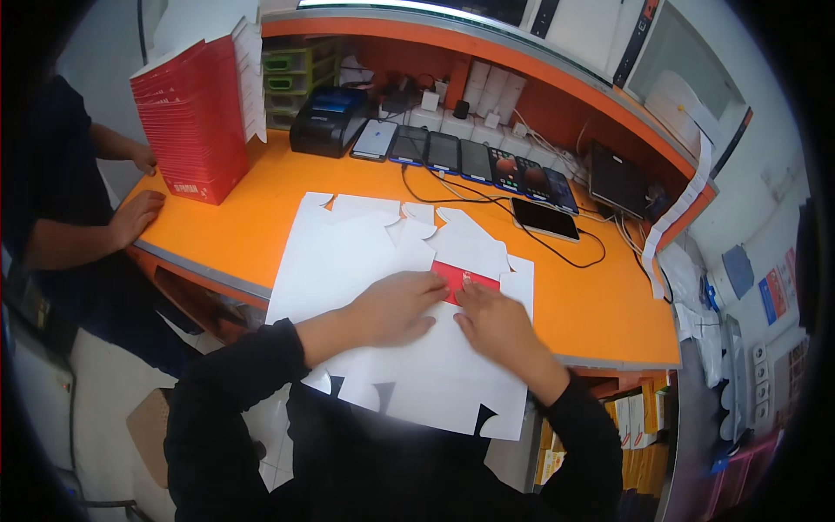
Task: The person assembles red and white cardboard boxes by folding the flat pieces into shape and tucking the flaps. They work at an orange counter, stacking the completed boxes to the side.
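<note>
Large white die-cut card sheet [304,252] is on the orange tabletop [600,322], its near part hanging out past the table edge; use the sheet as reference. Small red rectangular panel [452,271] shows on the sheet, right of its middle, toward the far side. Left hand [391,309] comes over the sheet from the near left, fingers extended with tips at the red panel, thumb apart from them. Right hand [500,326] is on the sheet's right half, fingertips on the panel, thumb also apart; neither hand is pinching anything that I can see. Far left of the sheet: tall red stack of layered card [191,126], with another person's hand [137,217] resting just beside it. Beyond the sheet: black boxy desktop device [329,123], then a row of dark-screened phones [474,162]. Right of the sheet's far end: white-edged black-screen phone [544,219] with a thin black cable [602,252] looping near it.
</note>
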Demonstrator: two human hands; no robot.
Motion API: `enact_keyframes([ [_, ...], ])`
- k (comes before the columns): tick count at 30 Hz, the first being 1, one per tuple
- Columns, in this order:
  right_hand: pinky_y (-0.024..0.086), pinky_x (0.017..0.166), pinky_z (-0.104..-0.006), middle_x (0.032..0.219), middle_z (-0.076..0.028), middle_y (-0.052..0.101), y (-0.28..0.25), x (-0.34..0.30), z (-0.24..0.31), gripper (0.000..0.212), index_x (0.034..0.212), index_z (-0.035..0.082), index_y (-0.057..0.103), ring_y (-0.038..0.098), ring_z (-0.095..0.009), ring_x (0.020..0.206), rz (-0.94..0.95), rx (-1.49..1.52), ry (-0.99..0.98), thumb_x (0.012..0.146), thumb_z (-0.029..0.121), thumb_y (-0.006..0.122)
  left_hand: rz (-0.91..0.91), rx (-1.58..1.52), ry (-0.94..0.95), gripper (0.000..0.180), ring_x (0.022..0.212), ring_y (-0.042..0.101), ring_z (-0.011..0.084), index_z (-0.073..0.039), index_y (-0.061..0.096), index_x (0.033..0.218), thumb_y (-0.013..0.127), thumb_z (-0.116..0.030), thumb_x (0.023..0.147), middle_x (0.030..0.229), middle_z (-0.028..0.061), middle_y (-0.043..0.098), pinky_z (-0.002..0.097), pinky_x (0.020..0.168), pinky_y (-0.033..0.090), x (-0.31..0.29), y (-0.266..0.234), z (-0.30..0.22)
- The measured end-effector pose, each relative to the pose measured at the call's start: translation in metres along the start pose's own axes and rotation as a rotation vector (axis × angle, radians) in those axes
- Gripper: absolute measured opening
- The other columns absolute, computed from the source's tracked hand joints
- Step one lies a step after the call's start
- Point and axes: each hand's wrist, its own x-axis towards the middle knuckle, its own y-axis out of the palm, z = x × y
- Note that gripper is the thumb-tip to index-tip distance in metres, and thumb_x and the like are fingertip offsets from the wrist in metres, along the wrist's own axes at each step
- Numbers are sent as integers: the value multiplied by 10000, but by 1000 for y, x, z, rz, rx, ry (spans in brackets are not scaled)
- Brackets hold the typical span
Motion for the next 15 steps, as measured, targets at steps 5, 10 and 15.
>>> enact_keyframes([
  [5,361,476,-237,635,-29,535,-53,75,-33,377,700,52,576,440,-133,506,-57,1082,229,952,323,505,24,-11,-45,437,1197,489,297,-1,546,1228,577,-186,833,1288,157,511,388,1019,393,-2,-10,-5],
  [10,274,382,-279,476,11,369,3,75,-73,533,520,99,411,357,-111,390,-261,1777,309,996,340,420,-21,-8,1,413,1165,508,298,2,567,1190,584,-183,821,1251,152,529,381,1001,408,0,-4,-4],
  [15,188,341,-264,428,50,216,33,66,-37,600,455,159,271,252,-93,344,-79,1459,671,983,381,448,-32,-31,-7,394,1141,518,293,3,576,1158,594,-177,808,1217,143,541,375,983,420,-5,-3,-3],
])
